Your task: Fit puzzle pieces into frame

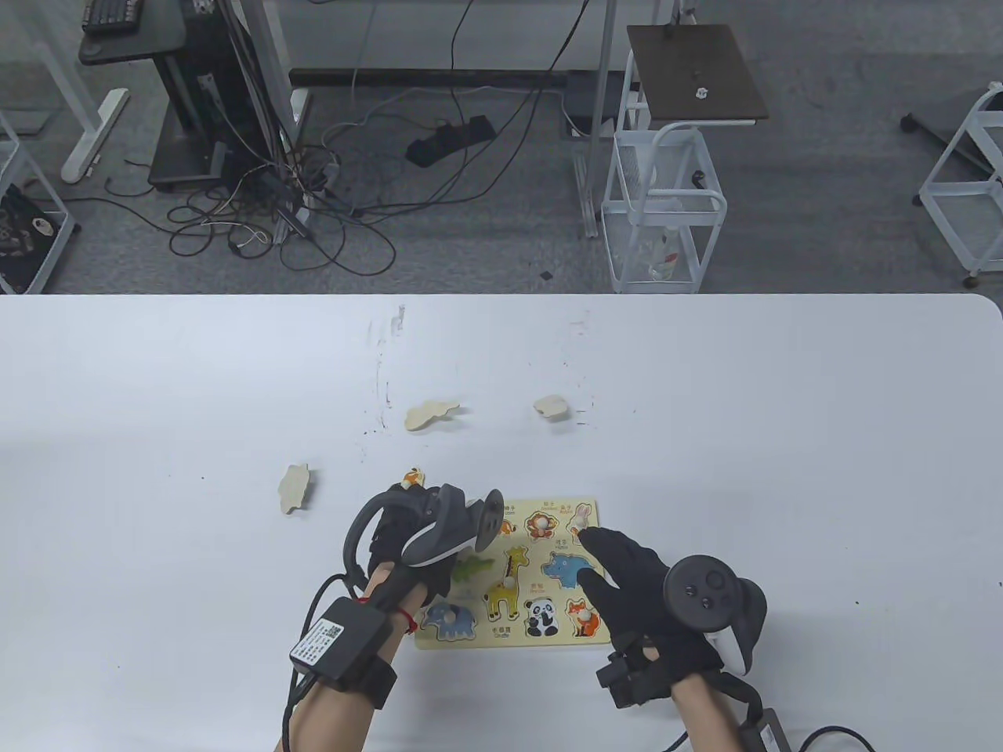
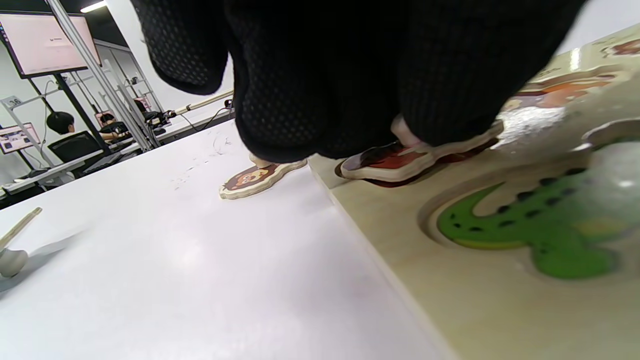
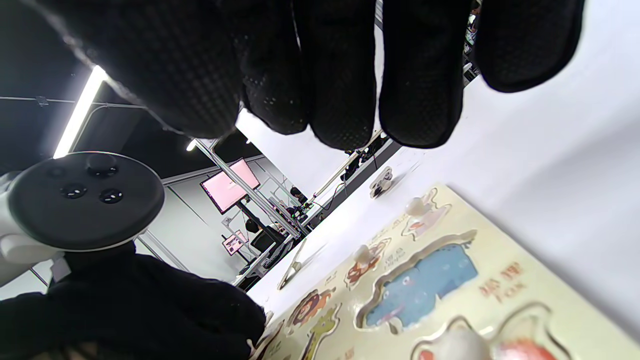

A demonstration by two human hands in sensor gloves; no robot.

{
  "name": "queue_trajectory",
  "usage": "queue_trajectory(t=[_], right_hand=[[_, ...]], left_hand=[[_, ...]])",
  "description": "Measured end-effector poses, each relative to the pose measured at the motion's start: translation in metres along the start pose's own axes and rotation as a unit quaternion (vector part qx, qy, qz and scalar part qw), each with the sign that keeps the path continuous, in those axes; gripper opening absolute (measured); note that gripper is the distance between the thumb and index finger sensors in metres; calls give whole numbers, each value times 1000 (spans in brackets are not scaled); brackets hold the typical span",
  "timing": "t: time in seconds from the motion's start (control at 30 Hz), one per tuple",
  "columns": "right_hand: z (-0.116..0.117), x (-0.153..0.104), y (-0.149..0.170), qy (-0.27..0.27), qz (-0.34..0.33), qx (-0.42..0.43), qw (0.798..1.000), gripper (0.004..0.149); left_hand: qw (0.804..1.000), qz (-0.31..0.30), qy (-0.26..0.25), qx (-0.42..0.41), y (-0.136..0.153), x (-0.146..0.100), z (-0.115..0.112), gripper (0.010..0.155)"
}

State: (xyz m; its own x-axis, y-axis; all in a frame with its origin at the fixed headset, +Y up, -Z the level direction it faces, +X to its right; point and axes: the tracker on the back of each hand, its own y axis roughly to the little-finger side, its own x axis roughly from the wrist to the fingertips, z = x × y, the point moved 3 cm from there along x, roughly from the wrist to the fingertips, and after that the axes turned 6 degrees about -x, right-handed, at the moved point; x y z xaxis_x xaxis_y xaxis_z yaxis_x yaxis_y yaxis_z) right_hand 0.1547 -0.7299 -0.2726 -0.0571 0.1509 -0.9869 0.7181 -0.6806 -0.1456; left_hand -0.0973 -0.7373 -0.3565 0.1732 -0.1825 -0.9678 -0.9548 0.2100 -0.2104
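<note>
My left hand [image 1: 415, 540] presses its fingertips [image 2: 320, 125] on a reddish piece [image 2: 400, 162] at the frame's [image 1: 580, 638] ten o'clock corner, seemingly to seat it, while my right hand [image 1: 627, 583] rests spread-fingered at three o'clock, steadying the board.

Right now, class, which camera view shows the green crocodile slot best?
The left wrist view: the crocodile slot fills its lower right. In the table view the left hand mostly covers it. The right wrist view hides it.
</note>
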Motion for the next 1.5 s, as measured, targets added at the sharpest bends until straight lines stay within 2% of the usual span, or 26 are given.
queue_trajectory(t=[0.83,1.0,1.17,1.27,1.37,1.5], right_hand=[[-1,0,1,5,2,-1,1000,56],[-1,0,1,5,3,-3,1000,56],[-2,0,2,5,4,1,1000,56],[-2,0,2,4,3,1,1000,56],[-2,-1,1,4,1,1,1000,56],[-1,-1,1,3,-2,-5,1000,56]], left_hand=[[1000,9,-11,7,0,-1,2,46],[1000,12,-14,-8,6,-6,4,53],[999,18,-46,-17,16,-23,20,57],[996,17,-67,-52,25,-38,35,57],[990,15,-99,-101,37,-56,51,57],[967,6,-128,-221,55,-82,68,56]])
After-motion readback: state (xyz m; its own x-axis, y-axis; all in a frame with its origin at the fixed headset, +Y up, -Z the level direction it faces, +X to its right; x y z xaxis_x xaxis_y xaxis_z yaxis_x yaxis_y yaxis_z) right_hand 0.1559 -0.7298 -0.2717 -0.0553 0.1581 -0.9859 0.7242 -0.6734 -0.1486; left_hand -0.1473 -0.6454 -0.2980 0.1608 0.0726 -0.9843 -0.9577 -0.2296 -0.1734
